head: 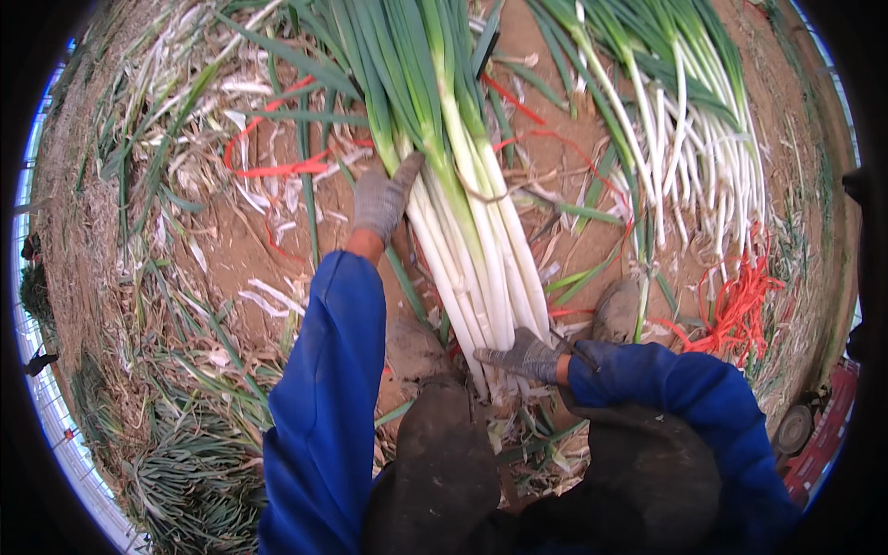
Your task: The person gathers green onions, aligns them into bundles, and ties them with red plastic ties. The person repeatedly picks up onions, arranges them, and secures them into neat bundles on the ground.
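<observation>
A thick bundle of long green onions (479, 257) lies on the ground before me, green leaves away from me and white root ends near my knees. My left hand (385, 198), in a grey knit glove, rests on the bundle's left side where white turns to green, its thumb over the stalks. My right hand (524, 356), gloved too, lies across the white stalks near the roots, fingers spread over them. Whether either hand grips the stalks is not clear. Red plastic twine (312, 166) runs on the soil at both sides of the bundle.
More green onions (694, 152) lie at the upper right, with a tangle of red twine (746, 305) below them. Leaf trimmings (180, 139) litter the left side. A heap of green leaves (194, 479) is at the lower left. My shoe (617, 310) stands right of the bundle.
</observation>
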Tool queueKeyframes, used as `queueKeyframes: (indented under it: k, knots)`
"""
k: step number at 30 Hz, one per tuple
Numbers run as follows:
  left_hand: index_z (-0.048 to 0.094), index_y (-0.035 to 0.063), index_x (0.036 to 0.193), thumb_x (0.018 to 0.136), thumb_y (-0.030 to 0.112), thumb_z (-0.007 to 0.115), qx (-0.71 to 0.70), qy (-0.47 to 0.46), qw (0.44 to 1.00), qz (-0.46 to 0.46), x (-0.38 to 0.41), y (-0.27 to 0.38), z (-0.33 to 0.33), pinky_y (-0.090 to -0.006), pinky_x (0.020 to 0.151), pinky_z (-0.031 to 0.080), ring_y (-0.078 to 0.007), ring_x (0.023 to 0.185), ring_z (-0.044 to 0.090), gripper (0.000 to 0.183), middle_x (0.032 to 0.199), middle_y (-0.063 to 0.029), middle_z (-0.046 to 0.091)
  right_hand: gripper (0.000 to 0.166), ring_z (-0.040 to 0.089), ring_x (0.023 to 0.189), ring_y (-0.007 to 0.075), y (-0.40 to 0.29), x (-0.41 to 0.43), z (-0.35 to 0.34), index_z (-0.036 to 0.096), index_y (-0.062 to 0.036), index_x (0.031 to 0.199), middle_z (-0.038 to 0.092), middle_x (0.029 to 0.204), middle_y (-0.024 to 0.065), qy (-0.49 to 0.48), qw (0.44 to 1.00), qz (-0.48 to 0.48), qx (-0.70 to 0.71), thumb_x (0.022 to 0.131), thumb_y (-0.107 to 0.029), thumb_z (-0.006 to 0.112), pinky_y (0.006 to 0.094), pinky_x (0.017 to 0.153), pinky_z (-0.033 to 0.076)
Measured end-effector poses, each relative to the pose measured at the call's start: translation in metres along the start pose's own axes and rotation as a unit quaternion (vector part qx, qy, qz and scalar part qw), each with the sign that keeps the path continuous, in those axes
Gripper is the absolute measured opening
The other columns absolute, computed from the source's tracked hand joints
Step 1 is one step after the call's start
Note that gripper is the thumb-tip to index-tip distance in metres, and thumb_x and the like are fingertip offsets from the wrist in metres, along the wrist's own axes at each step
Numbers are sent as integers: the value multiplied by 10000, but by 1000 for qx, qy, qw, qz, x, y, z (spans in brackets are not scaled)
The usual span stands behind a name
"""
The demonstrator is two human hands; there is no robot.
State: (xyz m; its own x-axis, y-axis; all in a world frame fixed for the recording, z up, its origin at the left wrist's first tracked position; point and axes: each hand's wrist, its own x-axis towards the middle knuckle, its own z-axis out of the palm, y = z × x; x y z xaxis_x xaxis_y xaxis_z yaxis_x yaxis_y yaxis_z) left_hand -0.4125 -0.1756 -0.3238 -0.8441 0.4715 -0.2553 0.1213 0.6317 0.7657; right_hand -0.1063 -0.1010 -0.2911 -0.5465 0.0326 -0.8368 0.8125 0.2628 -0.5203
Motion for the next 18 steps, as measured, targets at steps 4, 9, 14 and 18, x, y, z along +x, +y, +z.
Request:
queueKeyframes:
  k: [4,9,14,18]
  knots:
    - [607,10,1186,870,511,618,-43,-13,996,-75,-16,15,-7,-441,858,479,-376,953,644,592,984,-222,680,679,660,907,313,2,-1,-1,616,17,1183,687,952,221,-23,998,-22,50,810,-546,689,393,852,499]
    - [555,33,1203,834,417,683,151,166,962,157,-40,54,-22,-445,965,407,-352,1164,520,548,1237,-192,566,658,659,913,315,9,3,1,610,21,1183,683,965,227,-53,995,-8,82,820,-523,687,403,851,499]
    - [564,72,1270,818,506,660,276,51,854,438,-7,77,-4,-479,1141,195,-334,1384,308,634,1413,-110,459,611,651,923,323,28,12,10,607,24,1180,673,1022,232,-31,993,-101,54,857,-493,650,408,842,499]
    - [610,107,1256,811,566,628,301,14,839,453,13,46,13,-513,1164,94,-317,1432,233,640,1470,-44,417,538,641,706,273,47,18,11,644,42,961,662,780,183,-122,987,-92,51,871,-488,624,382,664,503]
